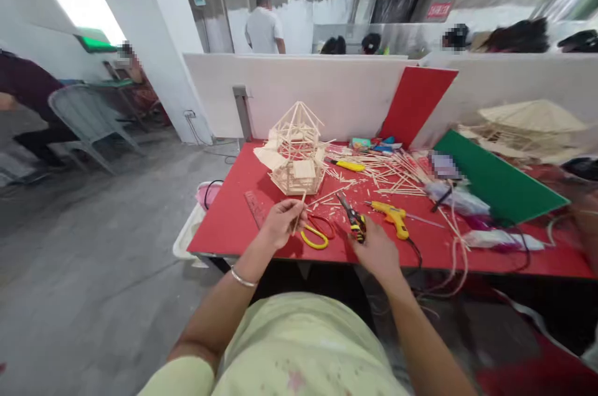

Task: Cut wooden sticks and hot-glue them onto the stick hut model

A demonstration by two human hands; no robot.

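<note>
My left hand (284,221) is closed, pinching a short thin wooden stick (304,196) that points upward. My right hand (377,249) is wrapped round the handles of a black-and-yellow hand cutter (357,225), its metal jaws angled away to the upper left. Between the two hands lie scissors (314,238) with yellow and red loops. Just beyond my left hand stands a small house-like model (299,159) built of wooden sticks, with a pointed open roof frame. To the right of the cutter rests a yellow glue gun (392,216).
On the red table (219,221) lie a ruler (253,208), a yellow utility knife (350,165) and many loose sticks (402,175). A green board (499,181) leans at right, near another stick model (532,125). A white partition (327,94) closes the back. Other people are beyond it.
</note>
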